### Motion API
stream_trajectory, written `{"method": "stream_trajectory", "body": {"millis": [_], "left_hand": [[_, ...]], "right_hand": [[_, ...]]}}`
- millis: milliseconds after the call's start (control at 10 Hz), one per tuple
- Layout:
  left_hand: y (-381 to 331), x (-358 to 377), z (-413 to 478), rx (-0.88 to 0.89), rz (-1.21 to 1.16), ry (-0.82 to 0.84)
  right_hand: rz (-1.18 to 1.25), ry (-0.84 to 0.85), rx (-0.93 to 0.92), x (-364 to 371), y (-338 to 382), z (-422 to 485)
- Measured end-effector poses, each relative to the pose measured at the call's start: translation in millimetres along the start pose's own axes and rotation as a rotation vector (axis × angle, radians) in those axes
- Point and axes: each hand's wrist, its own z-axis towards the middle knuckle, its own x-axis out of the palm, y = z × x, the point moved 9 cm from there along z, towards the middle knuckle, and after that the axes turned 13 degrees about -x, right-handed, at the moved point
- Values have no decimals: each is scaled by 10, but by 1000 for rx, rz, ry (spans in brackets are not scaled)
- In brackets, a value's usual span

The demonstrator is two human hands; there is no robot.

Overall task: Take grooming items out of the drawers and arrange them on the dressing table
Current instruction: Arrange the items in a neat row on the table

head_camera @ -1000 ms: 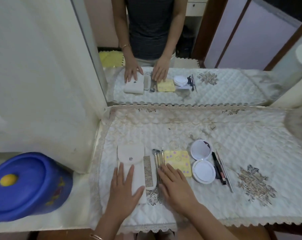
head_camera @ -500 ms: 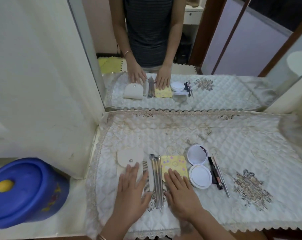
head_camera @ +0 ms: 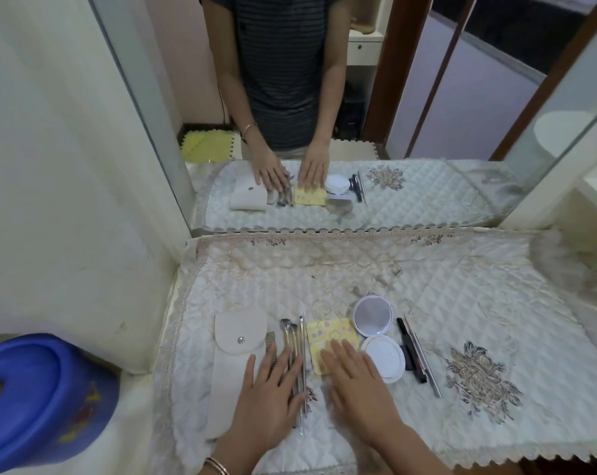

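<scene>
A row of grooming items lies on the quilted table cover [head_camera: 427, 296]. From the left: a white snap pouch [head_camera: 237, 341], a comb [head_camera: 272, 342], several thin metal tools [head_camera: 299, 341], a yellow patterned pad [head_camera: 328, 335], an open round compact with mirror [head_camera: 373, 315] and a black pencil with a thin metal stick [head_camera: 415, 351]. My left hand [head_camera: 268, 392] lies flat, fingers spread, over the comb and the metal tools. My right hand [head_camera: 355, 382] lies flat on the lower part of the yellow pad. Neither hand grips anything.
A mirror [head_camera: 427, 114] stands at the back of the table and reflects the person and the items. A blue plastic bin lid [head_camera: 40, 395] is at the lower left, beside a cream wall panel [head_camera: 67, 200]. The cover's lace edge [head_camera: 530, 455] marks the table front.
The view has tilted up a little. My left hand has slid right, off the white pouch and onto the comb and metal tools. My right hand now rests on the yellow pad.
</scene>
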Motion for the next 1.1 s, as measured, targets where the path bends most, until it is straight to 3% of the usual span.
{"method": "stream_trajectory", "body": {"millis": [200, 300, 500, 700, 900, 1000, 1100], "left_hand": [[-8, 33, -44, 12, 28, 9], [-70, 18, -44, 29, 30, -12], [-550, 54, -45, 249, 30, -28], [-567, 254, -37, 234, 110, 107], [-534, 180, -84, 250, 43, 38], [-531, 225, -91, 269, 74, 93], [-432, 14, -45, 220, 63, 93]], "right_hand": [[-98, -83, 246, -103, -586, -217], [-103, -58, 240, -101, -639, -219], [-121, -142, 196, -314, -593, -168], [-141, -99, 163, -271, -605, -175], [-100, -108, 159, -223, -619, -190], [-63, -84, 188, -215, -629, -200], [125, -84, 230, -238, -645, -192]]}}
